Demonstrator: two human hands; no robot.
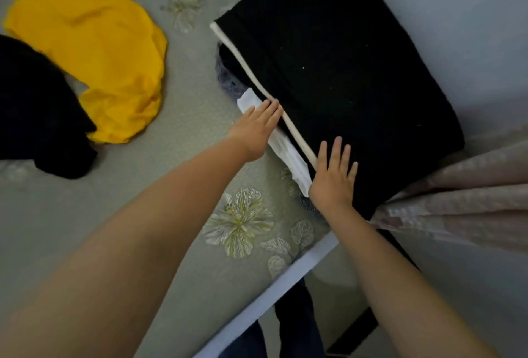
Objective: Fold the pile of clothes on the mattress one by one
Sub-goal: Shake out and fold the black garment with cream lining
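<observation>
The right hand (333, 177) lay flat, fingers straight and spread, pressing the near edge of a folded black knit garment with a cream stripe (343, 71). The left hand (257, 129), just beside it and likewise flat with fingers extended, rested at the cream stripe, over a folded white cloth (288, 151) that protruded from beneath the black garment. Neither hand grasped anything. Under both pieces a grey-blue fabric (225, 77) showed at the stack's edge. The stack sat on the grey floral-print mattress (200, 117), directly ahead of the hands. Well to the left of the left hand lay the unfolded pile: a crumpled yellow soft garment (94, 51) and, touching it, a crumpled black garment (40, 111). To the right of the right hand hung a pale pink curtain (463, 200). The remaining clothes would probably handle as light, limp and non-slippery; each was best taken at shoulders or hem corners with both hands.
</observation>
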